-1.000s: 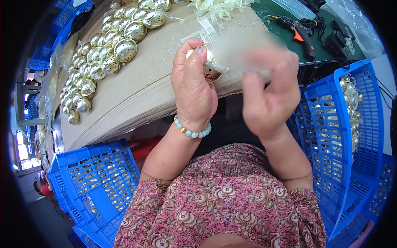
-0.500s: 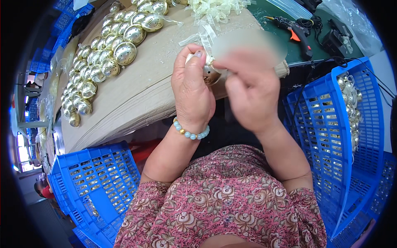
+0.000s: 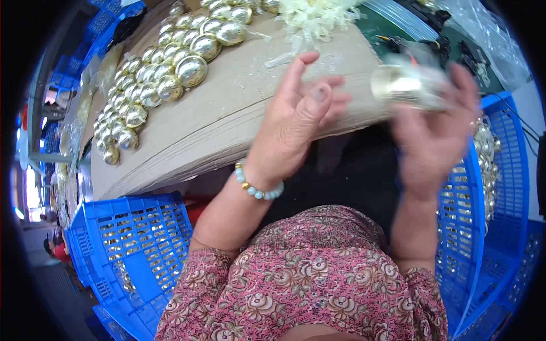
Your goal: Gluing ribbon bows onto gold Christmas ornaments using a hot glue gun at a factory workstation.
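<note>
My left hand (image 3: pixel 298 116), with a bead bracelet at its wrist, is raised over the front edge of the cardboard (image 3: pixel 239 102). Its fingers are apart and nothing is in them. To the right, my right hand (image 3: pixel 435 139) grips a shiny gold ball ornament (image 3: pixel 401 88), both smeared by motion. It is held in the air between the cardboard and the right-hand crate. Pale ribbon seems to trail beside it, too blurred to make out. Rows of similar gold ball ornaments (image 3: pixel 190 71) lie across the left of the cardboard.
A heap of cream ribbon bows (image 3: pixel 318 20) lies at the back. Behind my right hand, a glue gun (image 3: pixel 392 41) is partly hidden on the green tabletop (image 3: pixel 369 25). Blue crates with gold ornaments stand at the left (image 3: pixel 133 202) and right (image 3: pixel 512 165).
My hands have parted. The right one has swung right with the gold ball ornament, and the left one has let go and opened. The whole view has shifted slightly.
</note>
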A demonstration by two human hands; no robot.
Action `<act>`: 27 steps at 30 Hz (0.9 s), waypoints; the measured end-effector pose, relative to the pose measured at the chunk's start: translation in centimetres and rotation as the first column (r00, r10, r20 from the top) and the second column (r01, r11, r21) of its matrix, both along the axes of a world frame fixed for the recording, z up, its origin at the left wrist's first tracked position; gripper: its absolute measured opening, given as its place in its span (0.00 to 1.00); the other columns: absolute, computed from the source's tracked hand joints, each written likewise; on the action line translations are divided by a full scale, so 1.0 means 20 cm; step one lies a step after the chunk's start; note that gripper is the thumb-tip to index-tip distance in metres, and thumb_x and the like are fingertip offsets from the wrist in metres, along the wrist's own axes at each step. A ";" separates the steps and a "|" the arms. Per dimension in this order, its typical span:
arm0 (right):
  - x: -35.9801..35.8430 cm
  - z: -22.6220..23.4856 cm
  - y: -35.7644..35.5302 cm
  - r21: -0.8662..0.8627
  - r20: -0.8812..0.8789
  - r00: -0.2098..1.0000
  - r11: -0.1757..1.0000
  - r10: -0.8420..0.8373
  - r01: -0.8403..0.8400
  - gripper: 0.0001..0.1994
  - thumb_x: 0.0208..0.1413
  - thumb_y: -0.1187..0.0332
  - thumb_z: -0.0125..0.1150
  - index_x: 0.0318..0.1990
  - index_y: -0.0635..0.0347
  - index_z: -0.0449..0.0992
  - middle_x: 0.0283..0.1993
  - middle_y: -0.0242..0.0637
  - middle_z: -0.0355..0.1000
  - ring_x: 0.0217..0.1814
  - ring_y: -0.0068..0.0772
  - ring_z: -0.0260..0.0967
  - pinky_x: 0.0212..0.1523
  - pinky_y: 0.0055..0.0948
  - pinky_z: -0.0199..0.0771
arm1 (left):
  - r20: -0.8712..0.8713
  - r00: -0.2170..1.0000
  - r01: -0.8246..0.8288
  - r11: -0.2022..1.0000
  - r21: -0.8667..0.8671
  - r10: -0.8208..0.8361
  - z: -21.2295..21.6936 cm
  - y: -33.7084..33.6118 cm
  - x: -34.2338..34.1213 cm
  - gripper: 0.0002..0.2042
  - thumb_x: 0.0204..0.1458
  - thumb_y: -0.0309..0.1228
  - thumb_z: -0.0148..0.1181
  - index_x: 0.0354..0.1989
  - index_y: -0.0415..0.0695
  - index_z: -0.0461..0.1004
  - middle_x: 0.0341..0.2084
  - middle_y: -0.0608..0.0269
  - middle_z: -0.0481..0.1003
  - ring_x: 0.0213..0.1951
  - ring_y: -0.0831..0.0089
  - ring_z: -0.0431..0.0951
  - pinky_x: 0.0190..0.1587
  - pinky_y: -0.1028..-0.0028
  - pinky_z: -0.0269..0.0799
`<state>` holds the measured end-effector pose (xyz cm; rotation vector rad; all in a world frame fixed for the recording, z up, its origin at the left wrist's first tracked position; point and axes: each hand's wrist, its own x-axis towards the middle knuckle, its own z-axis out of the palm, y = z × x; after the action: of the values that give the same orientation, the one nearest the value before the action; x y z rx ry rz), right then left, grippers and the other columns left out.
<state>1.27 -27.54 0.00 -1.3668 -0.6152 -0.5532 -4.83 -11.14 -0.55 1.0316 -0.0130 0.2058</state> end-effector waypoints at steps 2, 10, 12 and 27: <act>0.05 0.04 -0.27 -0.124 0.064 0.913 0.905 -0.402 0.407 0.32 0.45 0.75 0.67 0.58 0.67 0.60 0.50 0.46 0.67 0.51 0.37 0.68 0.52 0.32 0.69 | 0.169 0.929 -0.352 0.643 0.680 0.330 0.03 0.26 0.01 0.15 0.55 0.35 0.58 0.47 0.40 0.73 0.33 0.64 0.76 0.35 0.75 0.76 0.37 0.77 0.70; 0.14 0.13 -0.86 -0.330 0.259 0.278 0.186 -0.925 0.926 0.15 0.53 0.68 0.63 0.46 0.67 0.74 0.44 0.45 0.73 0.42 0.31 0.72 0.40 0.23 0.73 | 0.444 0.797 -0.063 -0.676 0.735 0.409 0.06 0.95 0.03 0.24 0.37 0.39 0.65 0.48 0.54 0.74 0.44 0.60 0.73 0.53 0.60 0.66 0.53 0.55 0.57; 0.13 0.06 -0.77 -0.142 0.160 0.468 0.449 -0.869 0.882 0.12 0.54 0.70 0.61 0.44 0.67 0.75 0.42 0.43 0.74 0.38 0.30 0.72 0.39 0.23 0.73 | 0.478 0.790 -0.080 -0.708 0.702 0.385 0.06 0.96 0.05 0.23 0.38 0.40 0.65 0.47 0.53 0.74 0.42 0.61 0.74 0.49 0.61 0.69 0.50 0.57 0.60; 0.17 0.04 0.45 -0.039 -0.092 0.886 0.888 0.453 -0.458 0.16 0.55 0.64 0.61 0.46 0.67 0.74 0.37 0.36 0.72 0.39 0.23 0.67 0.42 0.23 0.69 | -0.062 0.998 -0.007 0.989 -0.148 -0.002 0.07 0.40 0.12 0.25 0.62 0.50 0.35 0.52 0.42 0.66 0.37 0.53 0.76 0.37 0.67 0.77 0.38 0.72 0.75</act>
<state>4.73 -18.47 0.78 -1.2364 -0.8619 -0.0973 -2.43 -3.19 0.76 0.8899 0.0594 0.1741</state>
